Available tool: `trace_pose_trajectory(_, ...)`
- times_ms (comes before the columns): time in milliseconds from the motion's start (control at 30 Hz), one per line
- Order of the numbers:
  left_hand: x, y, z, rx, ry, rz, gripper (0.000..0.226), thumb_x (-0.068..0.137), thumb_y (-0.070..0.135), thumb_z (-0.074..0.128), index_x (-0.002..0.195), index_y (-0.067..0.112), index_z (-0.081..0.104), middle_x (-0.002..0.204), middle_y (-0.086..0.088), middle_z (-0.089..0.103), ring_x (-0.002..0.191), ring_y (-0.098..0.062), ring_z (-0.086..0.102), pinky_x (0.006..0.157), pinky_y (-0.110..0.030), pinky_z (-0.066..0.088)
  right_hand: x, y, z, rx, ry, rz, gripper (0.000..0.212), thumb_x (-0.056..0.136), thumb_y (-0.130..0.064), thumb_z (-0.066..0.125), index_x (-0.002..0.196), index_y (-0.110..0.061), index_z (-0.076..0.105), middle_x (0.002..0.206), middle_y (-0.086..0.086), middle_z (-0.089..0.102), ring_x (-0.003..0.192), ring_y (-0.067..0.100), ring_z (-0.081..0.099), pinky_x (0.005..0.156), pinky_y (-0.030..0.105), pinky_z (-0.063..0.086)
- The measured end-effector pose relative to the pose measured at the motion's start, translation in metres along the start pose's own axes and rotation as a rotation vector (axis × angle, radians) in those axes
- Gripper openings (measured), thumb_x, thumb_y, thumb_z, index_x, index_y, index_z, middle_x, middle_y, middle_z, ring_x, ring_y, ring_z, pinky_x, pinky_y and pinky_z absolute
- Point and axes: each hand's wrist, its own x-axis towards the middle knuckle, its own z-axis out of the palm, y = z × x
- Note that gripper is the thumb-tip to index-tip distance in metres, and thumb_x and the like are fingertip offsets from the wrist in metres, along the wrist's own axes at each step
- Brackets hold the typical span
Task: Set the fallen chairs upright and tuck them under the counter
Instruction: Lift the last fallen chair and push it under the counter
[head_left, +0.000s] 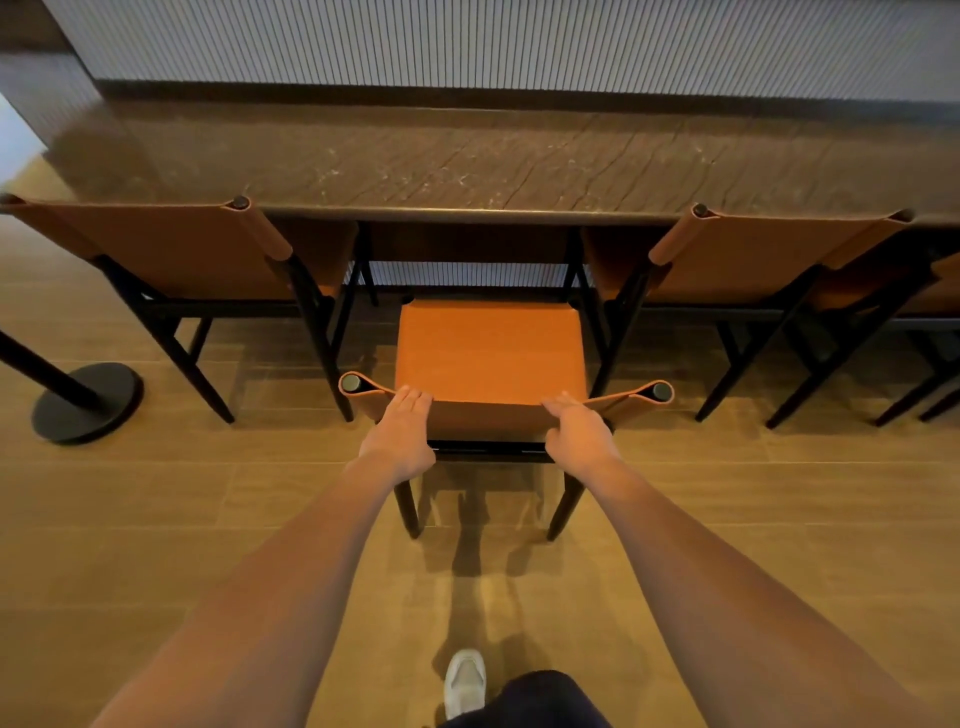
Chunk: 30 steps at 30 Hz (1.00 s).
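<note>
Beneath the long dark wooden counter (467, 156) a gap lies open between the left orange leather chair (171, 249) and the right orange leather chair (769, 254) (splayed black legs narrow it); a round black post base (88, 402) stands off its left end.

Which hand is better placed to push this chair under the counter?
Neither clearly: the left hand and right hand both rest on the chair's backrest, either side of its middle. Pushing with both should keep it straight toward the counter.

Left hand (400, 436) and right hand (579, 434): bare, with uncovered forearms. One white sneaker (465, 680). Dark navy leg garment (540, 699) just right of the sneaker.
</note>
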Motion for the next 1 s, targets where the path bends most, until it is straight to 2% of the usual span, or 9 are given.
trace_pose_trajectory(100, 0.002, -0.004, 0.004, -0.034, 0.005, 0.001, 0.082, 0.085, 0.000, 0.056, 0.153, 0.013, 0.011, 0.161, 0.000, 0.006, 0.148, -0.016, -0.005, 0.119, -0.037, 0.018, 0.002, 0.001, 0.000, 0.000, 0.024, 0.002, 0.052, 0.096, -0.006, 0.047, 0.146, -0.016, 0.041, 0.158, 0.003, 0.027, 0.144, 0.015, 0.026, 0.109, 0.029, 0.032)
trace_pose_trajectory(233, 0.002, -0.006, 0.009, -0.180, 0.044, 0.040, 0.078, 0.084, -0.003, 0.055, 0.151, 0.011, 0.017, 0.160, -0.002, 0.008, 0.148, -0.017, -0.002, 0.117, -0.034, 0.017, 0.002, 0.004, 0.005, 0.138, 0.039, 0.017, 0.052, 0.096, -0.007, 0.048, 0.145, -0.021, 0.042, 0.159, -0.001, 0.024, 0.138, 0.017, 0.038, 0.082, 0.018, 0.043)
trace_pose_trajectory(300, 0.002, -0.002, 0.008, -0.464, 0.146, -0.029, 0.061, 0.088, 0.001, 0.056, 0.144, 0.014, 0.036, 0.153, 0.001, 0.029, 0.137, -0.015, 0.029, 0.107, -0.024, 0.032, 0.004, 0.007, 0.007, 0.338, 0.140, 0.069, 0.044, 0.096, -0.009, 0.049, 0.139, -0.019, 0.052, 0.153, 0.000, 0.036, 0.131, 0.014, 0.045, 0.071, 0.003, 0.039)
trace_pose_trajectory(367, -0.001, 0.007, 0.007, -0.852, 0.312, -0.212, 0.035, 0.091, 0.006, 0.054, 0.123, 0.020, 0.058, 0.122, 0.009, 0.057, 0.103, -0.009, 0.055, 0.083, -0.017, 0.045, 0.004, 0.008, 0.009, 0.566, 0.362, 0.187, 0.030, 0.095, -0.009, 0.053, 0.122, -0.014, 0.064, 0.128, 0.003, 0.061, 0.105, 0.014, 0.061, 0.067, 0.002, 0.039)
trace_pose_trajectory(467, 0.002, 0.020, 0.010, -1.316, 0.397, -0.481, 0.007, 0.093, 0.013, 0.056, 0.097, 0.016, 0.060, 0.108, -0.007, 0.063, 0.099, -0.019, 0.060, 0.079, -0.030, 0.052, 0.006, 0.011, 0.007, 0.942, 0.574, 0.501, 0.014, 0.089, -0.011, 0.061, 0.102, -0.008, 0.064, 0.097, 0.007, 0.068, 0.095, 0.022, 0.064, 0.080, 0.026, 0.048)
trace_pose_trajectory(533, 0.011, 0.028, 0.011, -1.471, 0.259, -0.585, 0.013, 0.094, 0.021, 0.059, 0.103, 0.012, 0.055, 0.114, -0.012, 0.059, 0.104, -0.022, 0.058, 0.074, -0.033, 0.053, 0.014, 0.015, 0.003, 1.192, 0.434, 0.707, 0.026, 0.087, -0.020, 0.067, 0.109, -0.005, 0.062, 0.094, 0.014, 0.067, 0.095, 0.024, 0.065, 0.085, 0.035, 0.054)
trace_pose_trajectory(633, 0.028, 0.035, 0.012, -1.653, 0.108, -0.687, 0.046, 0.091, 0.029, 0.063, 0.129, 0.011, 0.045, 0.126, -0.013, 0.048, 0.117, -0.029, 0.052, 0.083, -0.041, 0.053, 0.032, 0.021, -0.008, 1.533, 0.188, 0.819, 0.044, 0.087, -0.024, 0.070, 0.125, -0.010, 0.052, 0.115, 0.019, 0.061, 0.105, 0.028, 0.062, 0.092, 0.041, 0.053)
trace_pose_trajectory(767, 0.051, 0.031, 0.011, -1.824, 0.060, -0.789, 0.050, 0.091, 0.028, 0.063, 0.134, 0.014, 0.041, 0.142, -0.016, 0.040, 0.126, -0.035, 0.044, 0.094, -0.052, 0.047, 0.060, 0.028, -0.017, 1.578, 0.129, 0.860, 0.043, 0.093, -0.019, 0.061, 0.133, -0.008, 0.048, 0.123, 0.018, 0.058, 0.099, 0.030, 0.060, 0.091, 0.044, 0.051)
trace_pose_trajectory(1000, 0.081, 0.025, 0.008, -2.045, 0.090, -0.865, 0.048, 0.094, 0.021, 0.057, 0.138, 0.010, 0.042, 0.135, -0.020, 0.048, 0.118, -0.041, 0.050, 0.093, -0.058, 0.046, 0.083, 0.028, -0.016, 1.555, 0.175, 0.916, 0.041, 0.091, 0.001, 0.045, 0.132, -0.007, 0.044, 0.122, 0.023, 0.054, 0.096, 0.037, 0.057, 0.077, 0.054, 0.050)
